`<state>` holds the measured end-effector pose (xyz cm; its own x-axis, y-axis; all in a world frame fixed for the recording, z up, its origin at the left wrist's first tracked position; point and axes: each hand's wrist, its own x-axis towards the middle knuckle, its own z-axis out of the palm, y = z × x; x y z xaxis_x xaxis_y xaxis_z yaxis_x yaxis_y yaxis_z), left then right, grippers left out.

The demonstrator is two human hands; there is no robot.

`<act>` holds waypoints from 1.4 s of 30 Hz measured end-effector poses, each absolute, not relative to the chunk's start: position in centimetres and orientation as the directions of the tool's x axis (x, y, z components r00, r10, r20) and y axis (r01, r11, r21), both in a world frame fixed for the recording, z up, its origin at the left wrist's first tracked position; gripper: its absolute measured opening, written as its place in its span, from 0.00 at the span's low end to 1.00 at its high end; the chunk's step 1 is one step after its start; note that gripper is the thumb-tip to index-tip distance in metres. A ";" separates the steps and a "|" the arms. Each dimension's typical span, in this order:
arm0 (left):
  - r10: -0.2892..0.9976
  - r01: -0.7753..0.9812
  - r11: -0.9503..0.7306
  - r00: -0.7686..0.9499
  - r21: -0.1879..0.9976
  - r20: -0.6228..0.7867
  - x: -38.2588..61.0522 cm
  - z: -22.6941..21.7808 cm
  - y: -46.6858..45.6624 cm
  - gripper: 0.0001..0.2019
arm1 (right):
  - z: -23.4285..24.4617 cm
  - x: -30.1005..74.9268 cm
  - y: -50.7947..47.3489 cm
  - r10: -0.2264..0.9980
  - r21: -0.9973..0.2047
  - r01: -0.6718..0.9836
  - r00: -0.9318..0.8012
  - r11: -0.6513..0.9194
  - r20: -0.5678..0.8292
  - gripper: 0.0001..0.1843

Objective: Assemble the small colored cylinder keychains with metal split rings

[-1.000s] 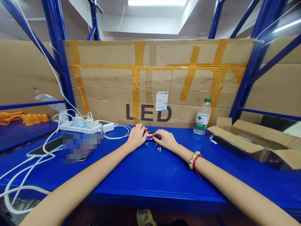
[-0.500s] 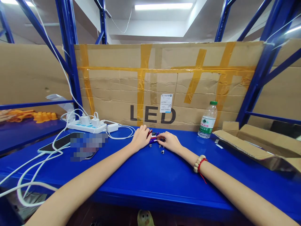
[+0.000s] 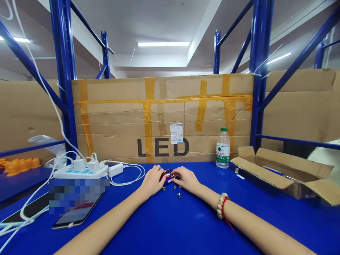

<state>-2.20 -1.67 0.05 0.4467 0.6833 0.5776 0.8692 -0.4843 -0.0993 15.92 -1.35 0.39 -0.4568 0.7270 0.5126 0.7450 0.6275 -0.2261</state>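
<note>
On the blue tabletop, my left hand [image 3: 153, 181] curls closed around a shiny red piece [image 3: 164, 174], too small to name. Close beside it, my right hand [image 3: 186, 180] has its fingertips pinched together. Whatever they hold is hidden among small dark pieces [image 3: 176, 176]. Between both hands lies a purple, silver-ended tube-like piece [image 3: 168, 181], touching or nearly touching the fingers; its kind cannot be made out. A few small silver metal parts lie loose nearby, one metal part [image 3: 179, 195] nearest to me.
A water bottle [image 3: 222, 150] and an open cardboard box [image 3: 281, 184] stand to the right. Leftward are a power strip [image 3: 79, 172] with white cables and a phone [image 3: 79, 210]. A large carton [image 3: 122, 124] marked LED stands behind, between blue rack posts [image 3: 259, 71].
My view has tilted upward and shifted, so the table sits lower in the picture. Both hands stay at the small pieces, with slight finger movement.
</note>
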 end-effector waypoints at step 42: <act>0.637 0.767 -0.633 0.591 -0.102 0.495 -2.4 0.6 -1.8 0.12 | -0.7 15.7 0.3 0.852 -0.859 0.155 -0.299 0.488 0.430 0.19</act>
<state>-2.37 -1.78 0.55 0.5914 0.6369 0.4946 0.7674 -0.6330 -0.1025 15.75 0.28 -0.72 -0.2988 0.8521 0.4298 0.1548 0.4877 -0.8592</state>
